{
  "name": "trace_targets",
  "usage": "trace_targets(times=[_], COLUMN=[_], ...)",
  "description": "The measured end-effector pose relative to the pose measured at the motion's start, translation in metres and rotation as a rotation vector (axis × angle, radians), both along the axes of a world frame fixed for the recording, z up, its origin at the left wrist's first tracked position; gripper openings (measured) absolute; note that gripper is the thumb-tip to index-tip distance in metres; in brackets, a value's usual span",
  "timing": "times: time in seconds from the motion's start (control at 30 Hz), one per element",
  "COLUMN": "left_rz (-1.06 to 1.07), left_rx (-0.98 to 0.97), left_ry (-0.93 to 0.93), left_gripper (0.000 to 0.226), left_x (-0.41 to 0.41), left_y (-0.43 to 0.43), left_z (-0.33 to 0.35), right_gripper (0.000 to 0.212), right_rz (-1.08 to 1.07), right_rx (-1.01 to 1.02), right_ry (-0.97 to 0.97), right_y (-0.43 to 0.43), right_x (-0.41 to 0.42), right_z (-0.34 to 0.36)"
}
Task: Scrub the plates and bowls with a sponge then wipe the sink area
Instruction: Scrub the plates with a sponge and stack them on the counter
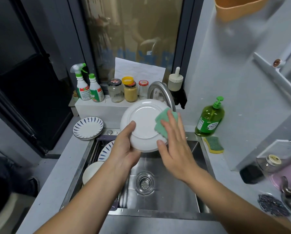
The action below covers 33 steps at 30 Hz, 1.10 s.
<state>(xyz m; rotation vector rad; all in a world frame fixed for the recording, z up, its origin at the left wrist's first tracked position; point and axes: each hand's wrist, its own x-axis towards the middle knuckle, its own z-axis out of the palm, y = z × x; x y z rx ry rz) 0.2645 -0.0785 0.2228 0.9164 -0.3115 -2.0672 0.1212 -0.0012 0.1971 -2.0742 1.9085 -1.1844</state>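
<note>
1. While the left hand (124, 149) grips the white plate (141, 122) by its rim above the sink (166, 200), scrubbing is in hand.
2. Right hand (173, 142), fingers straight, presses the green sponge (161, 122) on the plate's underside.
3. Next probably calls for flipping the plate and scrubbing its face.

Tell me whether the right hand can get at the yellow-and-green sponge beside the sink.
Probably yes. The yellow-and-green sponge lies uncovered on the grey counter, nothing between it and the right hand, though that hand presses a green cloth on the white plate.
</note>
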Motion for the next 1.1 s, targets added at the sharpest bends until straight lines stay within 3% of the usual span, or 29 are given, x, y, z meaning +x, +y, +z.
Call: trace_targets(times=[0.17, 0.23, 0.3, 0.43, 0.63, 0.77, 0.9, 1.0, 1.1], left_rz=[0.029, 0.027, 0.018, 0.024, 0.019, 0.054, 0.062, 0.019, 0.018], left_rx=[0.073, 0.057, 0.029, 0.009, -0.156, -0.405, -0.525, -0.563, -0.446], left_ry=[0.066, 0.054, 0.052, 0.051, -0.041, -0.245, -0.387, -0.413, -0.368], left_gripper=[0.04, 0.034, 0.029, 0.03, 0.049, 0.053, 0.058, 0.062, 0.084], left_x=[0.003, 0.006, 0.004, 0.001, 0.029, 0.059, 0.094, 0.115, 0.13], left_y=[-0.003, -0.002, 0.0, 0.006, 0.002, -0.014, -0.039, -0.064, -0.094], left_z=[0.002, 0.003, 0.002, -0.012, -0.04, -0.044, -0.06, -0.071, -0.073], right_gripper=[0.056, 0.055, 0.058, 0.062, 0.046, 0.031, 0.066, 0.057, 0.044], right_rz=[0.218, 0.24, 0.176, 0.035, -0.041, -0.054, -0.061, -0.088, -0.118], right_rx=[-0.03, -0.036, -0.036, 0.044, 0.234, 0.462, 0.714, 0.732, 0.679], right_ry=[0.515, 0.582, 0.434, -0.074, -0.751, -1.018, -1.256, -1.396, -1.49], right_y=[0.022, 0.021, 0.013, -0.013, -0.033, -0.05, -0.079, -0.102, -0.127], right_x=[0.011, 0.005, 0.001, -0.002, 0.005, 0.022, 0.04, 0.056, 0.078], right_z=[-0.034, -0.04, -0.035, -0.006, 0.024, 0.017, -0.005, -0.015, -0.024])
